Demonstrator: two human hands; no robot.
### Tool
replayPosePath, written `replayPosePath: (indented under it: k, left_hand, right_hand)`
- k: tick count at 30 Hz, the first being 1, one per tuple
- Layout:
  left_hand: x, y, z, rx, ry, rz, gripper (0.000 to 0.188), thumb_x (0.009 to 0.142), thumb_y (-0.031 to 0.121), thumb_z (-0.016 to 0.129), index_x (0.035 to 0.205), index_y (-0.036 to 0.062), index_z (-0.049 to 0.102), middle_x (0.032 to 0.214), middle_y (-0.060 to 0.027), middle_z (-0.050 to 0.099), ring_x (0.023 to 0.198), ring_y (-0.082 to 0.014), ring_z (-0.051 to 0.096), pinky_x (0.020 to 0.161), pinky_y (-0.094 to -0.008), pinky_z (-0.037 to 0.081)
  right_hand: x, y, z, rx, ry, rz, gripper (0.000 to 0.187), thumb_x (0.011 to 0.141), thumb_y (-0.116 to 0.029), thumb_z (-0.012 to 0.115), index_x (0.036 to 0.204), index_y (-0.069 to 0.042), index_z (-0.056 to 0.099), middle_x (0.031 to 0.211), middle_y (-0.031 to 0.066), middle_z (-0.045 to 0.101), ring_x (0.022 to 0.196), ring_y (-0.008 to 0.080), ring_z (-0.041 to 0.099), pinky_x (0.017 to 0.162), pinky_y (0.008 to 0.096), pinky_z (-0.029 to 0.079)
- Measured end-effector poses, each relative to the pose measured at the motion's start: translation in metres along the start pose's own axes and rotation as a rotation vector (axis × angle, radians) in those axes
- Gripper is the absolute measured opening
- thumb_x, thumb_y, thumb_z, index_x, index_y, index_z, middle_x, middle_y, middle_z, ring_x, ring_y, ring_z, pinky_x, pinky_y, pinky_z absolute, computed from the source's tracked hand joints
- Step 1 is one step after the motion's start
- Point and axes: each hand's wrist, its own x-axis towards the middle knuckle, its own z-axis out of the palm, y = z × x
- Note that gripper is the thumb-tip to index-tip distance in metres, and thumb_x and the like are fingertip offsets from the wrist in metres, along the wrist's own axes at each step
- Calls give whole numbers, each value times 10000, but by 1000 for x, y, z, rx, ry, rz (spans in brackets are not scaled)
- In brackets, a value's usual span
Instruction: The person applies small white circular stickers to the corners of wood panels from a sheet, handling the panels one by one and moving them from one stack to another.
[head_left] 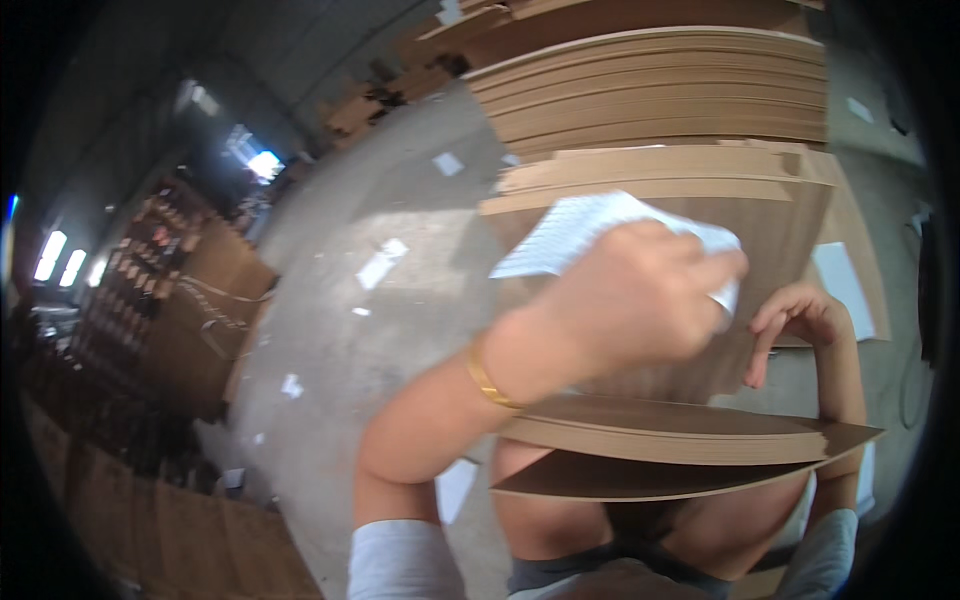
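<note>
My left hand (650, 290), with a yellow bracelet (485, 378) at its wrist, is closed on a white paper sheet (570, 232) that shows faint print. The sheet is bent and spreads out on both sides of the fist, above a brown cardboard stack (640, 205). To the right, my right hand (808, 318) hangs with bent, parted fingers and no visible object in it. It is just above a second stack of cardboard sheets (680, 436) across my lap. One bowed cardboard sheet (640, 482) lies nearest me, with a gap between it and that stack.
A tall pile of flat cardboard (660, 90) stands at the far side. Another white paper (845, 285) lies on cardboard at the right. Paper scraps (382, 263) litter the grey floor (330, 330). Brown stacked boards (205, 300) stand at the left.
</note>
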Motion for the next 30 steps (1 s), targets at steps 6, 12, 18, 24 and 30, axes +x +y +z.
replayPosePath:
  k: [6, 12, 18, 24, 30]
  left_hand:
    - [-29, -2, -20, -21, -282, 78, 106, 558, 148, 573, 488, 75, 541, 668, -13, 548, 593, -135, 530, 491, -251, 415]
    - [-36, 8, -14, 20, -385, 155, 88, 598, 149, 582, 526, 99, 593, 634, -5, 520, 611, -136, 542, 503, -251, 409]
    - [-39, 12, -12, 95, -514, 185, 89, 643, 155, 584, 589, 93, 619, 650, -10, 541, 625, -142, 552, 516, -254, 409]
    - [-40, 14, -9, 110, -496, 171, 100, 675, 157, 581, 625, 86, 631, 656, -19, 555, 635, -156, 563, 533, -259, 415]
    - [-38, 14, -10, 120, -479, 191, 102, 675, 161, 581, 638, 84, 637, 657, -26, 561, 619, -160, 564, 531, -258, 413]
  right_hand:
    - [22, 29, -23, -271, -173, 310, 756, 743, -112, 685, 1337, 19, 235, 1252, 224, 437, 1182, 297, 414, 974, 387, 327]
    - [7, 74, -29, 62, 214, 343, 615, 805, -121, 617, 1310, 22, 295, 1198, 152, 500, 1135, 239, 470, 961, 367, 356]
    - [8, 88, -27, -130, 447, 579, 421, 829, -158, 597, 1179, 34, 462, 1046, 106, 586, 971, 196, 576, 866, 288, 436]
    - [2, 96, -27, -128, 435, 555, 365, 843, -167, 579, 1135, 34, 493, 1000, 110, 606, 922, 192, 598, 842, 292, 449]
    - [0, 97, -28, -203, 458, 605, 336, 848, -202, 573, 1101, 12, 522, 971, 101, 621, 888, 184, 611, 789, 277, 460]
